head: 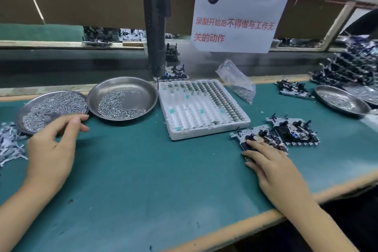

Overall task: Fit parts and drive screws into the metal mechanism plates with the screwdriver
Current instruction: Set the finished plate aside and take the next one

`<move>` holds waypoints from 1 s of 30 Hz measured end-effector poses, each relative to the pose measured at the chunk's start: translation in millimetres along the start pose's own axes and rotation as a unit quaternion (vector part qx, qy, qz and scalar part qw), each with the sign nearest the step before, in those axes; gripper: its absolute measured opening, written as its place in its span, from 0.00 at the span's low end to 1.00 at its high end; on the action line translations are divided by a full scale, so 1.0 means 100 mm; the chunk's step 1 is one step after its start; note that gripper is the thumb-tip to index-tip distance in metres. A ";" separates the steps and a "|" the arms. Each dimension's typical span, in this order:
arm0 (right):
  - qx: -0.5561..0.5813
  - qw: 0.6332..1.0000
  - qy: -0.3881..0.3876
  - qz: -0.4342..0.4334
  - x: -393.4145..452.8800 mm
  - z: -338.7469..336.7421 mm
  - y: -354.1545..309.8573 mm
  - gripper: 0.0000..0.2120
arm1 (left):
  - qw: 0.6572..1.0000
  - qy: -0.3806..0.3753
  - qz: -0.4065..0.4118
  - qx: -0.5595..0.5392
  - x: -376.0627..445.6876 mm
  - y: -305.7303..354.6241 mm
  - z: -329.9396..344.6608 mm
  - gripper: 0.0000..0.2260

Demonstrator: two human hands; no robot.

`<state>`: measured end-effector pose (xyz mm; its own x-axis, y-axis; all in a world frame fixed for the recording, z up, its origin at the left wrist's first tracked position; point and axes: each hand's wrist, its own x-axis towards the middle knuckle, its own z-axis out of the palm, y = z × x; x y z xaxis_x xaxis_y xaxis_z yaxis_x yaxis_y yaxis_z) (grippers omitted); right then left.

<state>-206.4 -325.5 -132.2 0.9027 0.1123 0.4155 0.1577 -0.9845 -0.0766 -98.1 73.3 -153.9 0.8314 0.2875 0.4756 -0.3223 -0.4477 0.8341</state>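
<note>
Two bare hands work the green bench. The right hand lies flat, fingers straight, pressing the nearest mechanism plate; a second plate sits just beside it. The left hand, loosely curled and holding nothing I can see, hovers at the nearer screw dish. The electric screwdriver hangs upright beyond, between both hands. The hanging notice reads partly "录制开始后不得做与工作无关的动作".

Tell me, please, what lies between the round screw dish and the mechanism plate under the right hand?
In the head view, the white foam tray sits between the screw dish and the mechanism plate.
</note>
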 end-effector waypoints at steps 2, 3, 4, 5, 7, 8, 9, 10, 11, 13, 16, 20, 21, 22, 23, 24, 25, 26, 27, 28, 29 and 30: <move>0.011 0.999 0.005 0.032 0.00 0.05 0.13 0.11 | 1.000 -0.004 -0.003 -0.001 0.00 0.00 -0.01 0.11; 0.011 0.998 0.008 0.053 0.00 0.07 0.20 0.11 | 1.000 -0.005 -0.006 -0.006 0.00 0.01 -0.01 0.11; 0.008 0.997 0.010 0.077 0.01 0.08 0.27 0.10 | 1.000 -0.005 -0.007 -0.009 0.00 0.01 -0.01 0.12; 0.003 0.995 0.009 0.104 0.02 0.09 0.34 0.10 | 1.000 -0.005 -0.005 -0.009 0.00 0.00 -0.01 0.12; -0.013 0.986 0.002 0.164 0.07 0.08 0.48 0.10 | 1.000 -0.007 0.001 -0.004 0.02 -0.01 -0.01 0.15; -0.033 0.981 -0.004 0.191 0.10 0.07 0.52 0.12 | 1.000 -0.009 0.003 -0.002 0.02 -0.01 -0.02 0.17; -0.051 0.977 -0.010 0.207 0.15 0.05 0.52 0.14 | 1.000 -0.012 0.006 0.001 0.02 -0.01 -0.02 0.18; -0.054 0.977 -0.010 0.207 0.20 0.03 0.48 0.15 | 1.000 -0.013 0.006 0.003 0.02 -0.01 -0.02 0.19; -0.037 0.982 0.001 0.186 0.25 0.01 0.40 0.15 | 1.000 -0.011 0.004 0.006 0.02 0.00 -0.02 0.19; 0.027 0.994 0.049 0.098 0.34 -0.02 0.07 0.11 | 1.000 -0.001 0.003 0.020 0.00 0.05 -0.01 0.17; 0.117 0.987 0.083 -0.067 0.43 0.02 -0.57 0.06 | 0.998 0.000 0.051 0.040 -0.06 0.18 0.00 0.14; 0.200 0.955 0.031 -0.215 0.79 0.26 -1.24 0.09 | 0.983 -0.032 0.138 0.121 0.02 0.43 0.06 0.13; 0.198 0.952 0.028 -0.233 0.90 0.33 -1.37 0.11 | 0.979 -0.041 0.146 0.139 0.10 0.52 0.10 0.13; 0.200 0.949 0.023 -0.241 1.00 0.40 -1.48 0.14 | 0.976 -0.049 0.148 0.154 0.21 0.59 0.14 0.12; 0.204 0.949 0.017 -0.239 1.07 0.46 -1.56 0.16 | 0.974 -0.054 0.148 0.164 0.34 0.66 0.20 0.10; 0.208 0.950 0.012 -0.231 1.13 0.53 -1.61 0.18 | 0.973 -0.060 0.143 0.172 0.48 0.74 0.28 0.08; 0.211 0.952 0.006 -0.222 1.16 0.58 -1.65 0.19 | 0.971 -0.065 0.138 0.182 0.64 0.77 0.38 0.06; 0.216 0.952 -0.003 -0.218 1.18 0.63 -1.65 0.21 | 0.971 -0.076 0.129 0.187 0.78 0.79 0.51 0.04; 0.228 0.948 -0.008 -0.223 1.20 0.67 -1.64 0.22 | 0.972 -0.096 0.116 0.180 0.94 0.78 0.67 0.01; 0.244 0.941 -0.007 -0.235 1.20 0.69 -1.62 0.22 | 0.977 -0.125 0.087 0.152 1.07 0.78 0.84 0.03; 0.260 0.935 -0.007 -0.243 1.19 0.71 -1.60 0.23 | 0.978 -0.157 0.064 0.124 1.18 0.78 1.04 0.07; 0.271 0.930 -0.010 -0.247 1.18 0.72 -1.59 0.23 | 0.973 -0.191 0.056 0.117 1.27 0.79 1.23 0.12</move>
<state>-96.3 -146.0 -136.5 0.6729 0.5406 0.5050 0.7289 -0.6007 -0.3283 38.0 -29.7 -61.6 0.9186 -0.0899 0.3849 -0.3466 -0.6514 0.6749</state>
